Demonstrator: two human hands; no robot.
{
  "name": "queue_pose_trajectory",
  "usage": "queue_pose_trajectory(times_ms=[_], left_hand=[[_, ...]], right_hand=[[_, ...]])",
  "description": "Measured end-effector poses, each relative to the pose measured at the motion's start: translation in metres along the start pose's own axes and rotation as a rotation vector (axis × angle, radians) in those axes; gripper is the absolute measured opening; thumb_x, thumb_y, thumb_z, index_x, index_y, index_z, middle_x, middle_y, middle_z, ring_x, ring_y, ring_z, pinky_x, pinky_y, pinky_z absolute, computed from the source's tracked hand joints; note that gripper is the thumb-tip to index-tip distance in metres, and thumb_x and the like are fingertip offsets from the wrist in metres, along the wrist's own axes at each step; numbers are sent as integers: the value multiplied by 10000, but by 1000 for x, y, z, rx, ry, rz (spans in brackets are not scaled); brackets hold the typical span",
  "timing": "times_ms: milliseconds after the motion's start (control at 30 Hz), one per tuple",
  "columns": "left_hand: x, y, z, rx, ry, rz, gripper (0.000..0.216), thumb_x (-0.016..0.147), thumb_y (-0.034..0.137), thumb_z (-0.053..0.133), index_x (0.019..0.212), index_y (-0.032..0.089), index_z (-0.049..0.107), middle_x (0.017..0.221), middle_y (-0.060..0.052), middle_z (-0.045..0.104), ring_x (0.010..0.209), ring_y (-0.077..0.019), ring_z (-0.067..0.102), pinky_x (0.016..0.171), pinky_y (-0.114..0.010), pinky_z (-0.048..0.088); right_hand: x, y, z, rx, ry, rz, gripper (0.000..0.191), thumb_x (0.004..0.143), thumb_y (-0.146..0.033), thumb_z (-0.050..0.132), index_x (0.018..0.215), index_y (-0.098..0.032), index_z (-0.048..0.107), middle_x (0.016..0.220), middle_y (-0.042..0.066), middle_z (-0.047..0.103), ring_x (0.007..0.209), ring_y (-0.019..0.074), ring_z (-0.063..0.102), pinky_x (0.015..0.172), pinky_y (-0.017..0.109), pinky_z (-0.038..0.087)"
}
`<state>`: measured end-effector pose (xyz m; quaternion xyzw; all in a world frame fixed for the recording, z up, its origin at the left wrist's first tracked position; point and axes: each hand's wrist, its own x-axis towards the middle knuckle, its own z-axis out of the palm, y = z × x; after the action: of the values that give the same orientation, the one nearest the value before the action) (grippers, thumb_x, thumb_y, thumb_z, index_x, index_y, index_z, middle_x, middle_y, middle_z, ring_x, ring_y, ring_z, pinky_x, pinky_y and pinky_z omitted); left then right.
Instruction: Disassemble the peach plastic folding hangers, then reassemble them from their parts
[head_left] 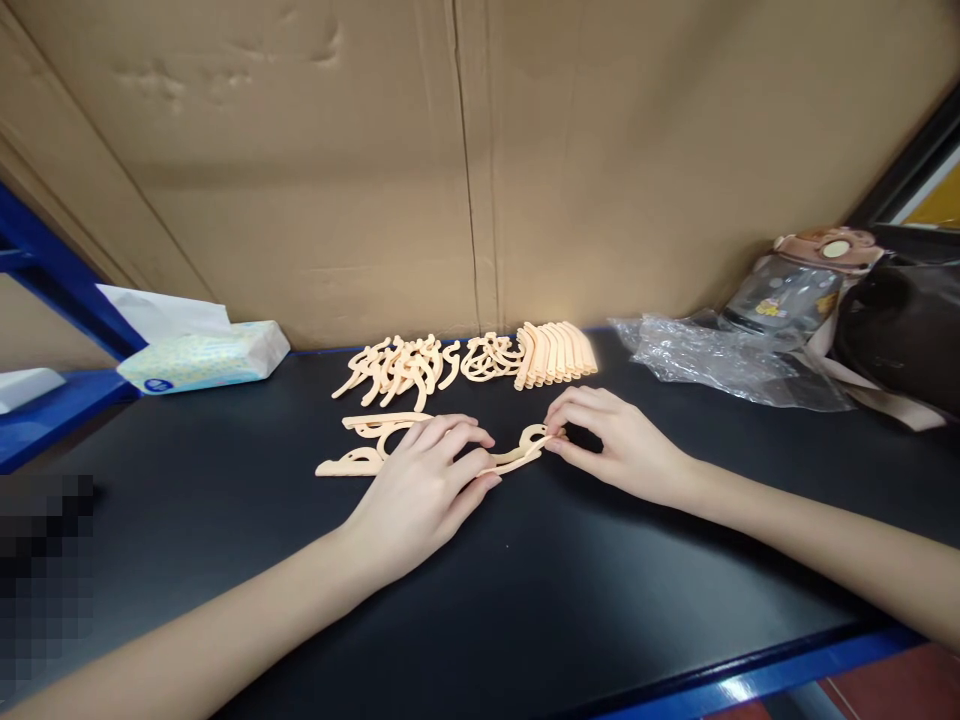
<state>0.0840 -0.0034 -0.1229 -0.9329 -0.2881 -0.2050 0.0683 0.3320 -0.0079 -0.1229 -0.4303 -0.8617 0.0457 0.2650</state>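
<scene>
Your left hand point(424, 485) angles in from the lower left, palm down across the peach pieces point(516, 463) on the black table point(570, 590), thumb and forefinger pinching a curved strip. Your right hand point(611, 440) pinches that strip's other end, partly covering it. Whether the pieces join beneath your left palm is hidden. Beyond, loose parts point(411, 360) overlap, hard to separate.

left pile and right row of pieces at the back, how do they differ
The left pile lies jumbled, while the right row is lined up neatly. Pieces in the left pile are strongly curved; those in the right row look straighter, with a slight bend. Both are pale peach and rest on the table.
</scene>
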Motion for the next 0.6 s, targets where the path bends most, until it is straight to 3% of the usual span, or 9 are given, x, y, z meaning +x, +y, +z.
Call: queue_pose_trajectory(times_ms=[200,600], left_hand=[[1,1,1,-23,-21,-10,201,934,246,444,1034,223,618,1103,-30,631,1123,-216,488,913,-364,374],[0,0,2,-40,-53,20,251,933,166,412,1098,221,593,1059,-10,677,1115,-206,532,896,-363,372]], right_hand=[[1,7,3,119,-22,47,104,890,-286,528,847,-206,578,919,29,629,865,166,576,793,311,431],[5,9,7,93,-15,72,178,888,-358,544,848,-196,605,848,13,619,817,153,552,760,298,406]])
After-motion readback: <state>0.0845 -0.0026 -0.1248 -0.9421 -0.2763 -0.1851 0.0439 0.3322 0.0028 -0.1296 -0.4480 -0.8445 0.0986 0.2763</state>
